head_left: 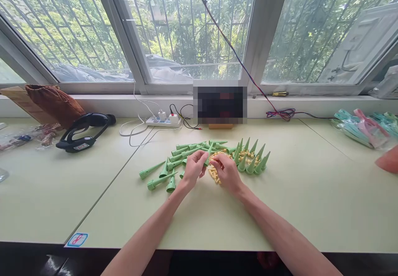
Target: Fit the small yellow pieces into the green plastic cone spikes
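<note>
My left hand is closed around a green plastic cone spike, its tip pointing up. Just right of it, my right hand has its fingers bent together over a pile of small yellow pegs; whatever lies between its fingertips is hidden. Several green spikes lie loose to the left and behind my left hand. On the right, more green cones stand upright in a cluster with yellow pegs among them.
A black headset and a brown pouch sit at the left. Along the sill are a white power strip with cables, a blurred dark screen and a coiled cable. Bagged colored plastic items lie at the right.
</note>
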Action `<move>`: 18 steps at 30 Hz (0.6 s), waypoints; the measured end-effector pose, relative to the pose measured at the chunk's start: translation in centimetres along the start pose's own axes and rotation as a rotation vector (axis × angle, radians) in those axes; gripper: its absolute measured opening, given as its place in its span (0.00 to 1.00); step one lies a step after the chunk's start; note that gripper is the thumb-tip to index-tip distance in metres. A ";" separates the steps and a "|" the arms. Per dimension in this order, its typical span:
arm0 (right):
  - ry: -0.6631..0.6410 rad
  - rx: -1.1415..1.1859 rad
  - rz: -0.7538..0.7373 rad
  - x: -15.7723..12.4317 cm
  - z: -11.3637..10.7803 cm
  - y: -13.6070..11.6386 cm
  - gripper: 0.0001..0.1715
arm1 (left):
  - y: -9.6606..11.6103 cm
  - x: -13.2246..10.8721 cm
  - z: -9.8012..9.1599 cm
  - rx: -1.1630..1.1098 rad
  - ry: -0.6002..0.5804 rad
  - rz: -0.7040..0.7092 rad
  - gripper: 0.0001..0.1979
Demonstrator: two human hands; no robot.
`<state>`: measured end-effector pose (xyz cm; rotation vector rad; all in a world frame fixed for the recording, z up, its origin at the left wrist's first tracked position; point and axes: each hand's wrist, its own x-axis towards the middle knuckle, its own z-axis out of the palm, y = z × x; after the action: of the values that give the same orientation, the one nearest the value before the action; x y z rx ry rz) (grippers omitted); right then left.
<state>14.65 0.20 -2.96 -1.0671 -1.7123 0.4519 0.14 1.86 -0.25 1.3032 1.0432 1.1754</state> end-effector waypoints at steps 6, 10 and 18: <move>0.024 0.015 0.021 0.1 0.0 -0.1 0.20 | 0.0 -0.1 0.0 0.038 -0.051 0.039 0.16; 0.063 0.027 0.033 0.1 0.0 -0.2 0.22 | 0.2 -0.2 0.1 0.055 -0.080 0.072 0.16; 0.107 0.106 0.158 0.3 -0.1 -0.5 0.24 | -0.2 -0.1 0.3 0.002 -0.135 0.099 0.17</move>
<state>14.45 0.16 -2.40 -1.1330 -1.5001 0.5693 0.41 1.76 -0.46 1.4289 0.8903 1.1433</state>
